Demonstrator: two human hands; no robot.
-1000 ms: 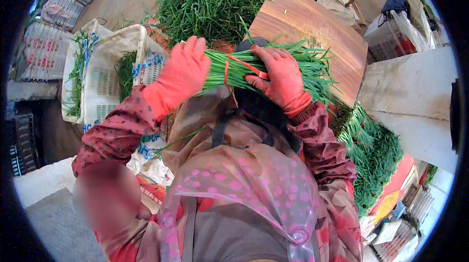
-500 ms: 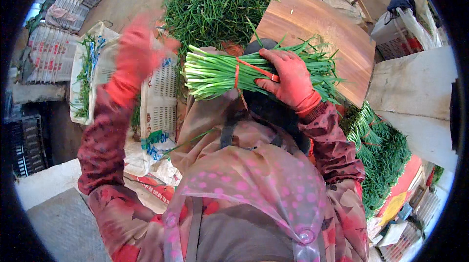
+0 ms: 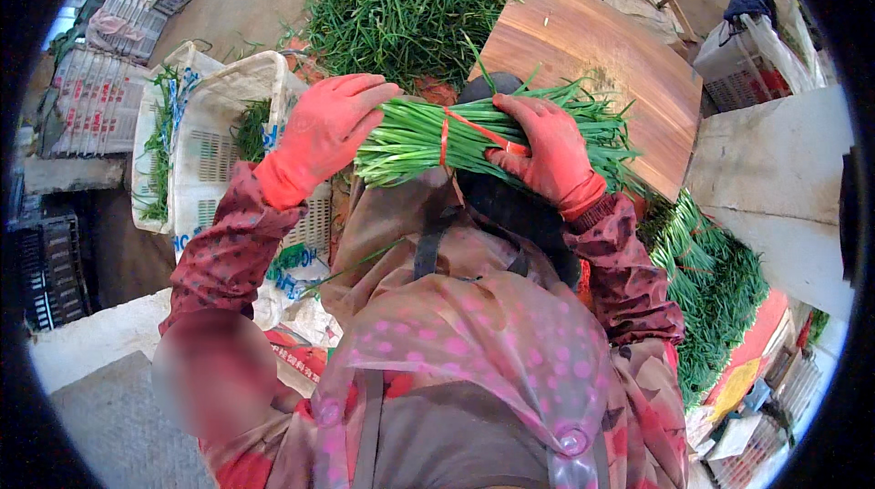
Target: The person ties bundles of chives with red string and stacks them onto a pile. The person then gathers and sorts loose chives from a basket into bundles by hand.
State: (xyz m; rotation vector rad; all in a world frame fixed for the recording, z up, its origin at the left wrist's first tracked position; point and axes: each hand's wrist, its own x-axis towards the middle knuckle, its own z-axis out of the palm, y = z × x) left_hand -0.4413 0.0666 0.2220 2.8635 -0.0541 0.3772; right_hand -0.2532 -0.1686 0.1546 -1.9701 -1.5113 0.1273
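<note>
A bundle of green chives point(image 3: 415, 138) lies crosswise over my lap, its pale stem ends to the left and leaf tips to the right. A red band point(image 3: 444, 138) circles it, with a strip running slantwise to my right hand. My right hand point(image 3: 551, 152), in a red-orange glove, is closed over the bundle's middle, thumb on the near side. My left hand point(image 3: 330, 129), gloved alike, is open with its fingers straight and close together. Its palm side meets the stem ends, hiding their cut faces.
Beyond the bundle rises a loose heap of chives point(image 3: 410, 10). A wooden board point(image 3: 592, 61) is at the far right. White plastic crates point(image 3: 214, 129) with some greens stand at left. Several banded bundles point(image 3: 715, 293) are stacked to my right, below a pale wall point(image 3: 775, 179).
My left hand, blurred and raised over the crates before, has come right to the stem ends. Those ends now sit slightly further right. My right hand keeps its hold, shifted only a little.
</note>
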